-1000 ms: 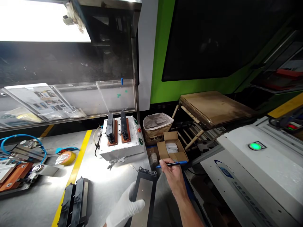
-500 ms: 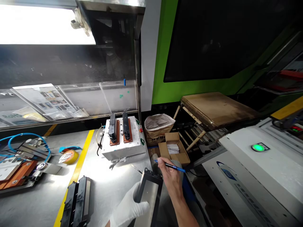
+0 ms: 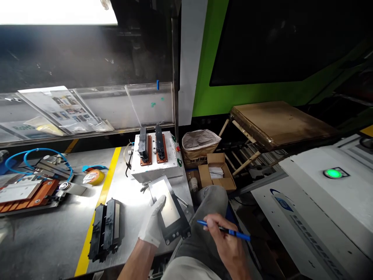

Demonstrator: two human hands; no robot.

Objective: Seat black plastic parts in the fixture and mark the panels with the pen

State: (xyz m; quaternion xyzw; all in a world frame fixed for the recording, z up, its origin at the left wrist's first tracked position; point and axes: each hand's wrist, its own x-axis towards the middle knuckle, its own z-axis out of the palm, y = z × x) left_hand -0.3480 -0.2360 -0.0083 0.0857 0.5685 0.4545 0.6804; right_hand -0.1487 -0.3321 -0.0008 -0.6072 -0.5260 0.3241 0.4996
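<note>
My left hand [image 3: 153, 221], in a white glove, grips a flat black rectangular part [image 3: 180, 217] with a pale, shiny inset face. The part is tilted over the metal table's front edge, near my knee. Bare-skinned, my right hand [image 3: 225, 243] holds a blue pen [image 3: 240, 235] between thumb and fingers, with the pen's thin end pointing left at the part but apart from it. Left of the gloved hand, two long black parts [image 3: 112, 225] lie side by side on the metal table. A thin metal tool [image 3: 182, 201] shows just behind the held part.
A white box [image 3: 157, 171] at the table's back carries two black parts on brown mounts. Yellow tape [image 3: 97, 202] crosses the metal tabletop. Far left stands an orange fixture [image 3: 43, 198] with blue hoses. A cardboard box [image 3: 206, 177] and paper sack [image 3: 201, 151] stand beyond my knee.
The black part has turned, its other end now toward me, and sits further from my body. My right hand with the pen has moved down and right. The view has tilted downward.
</note>
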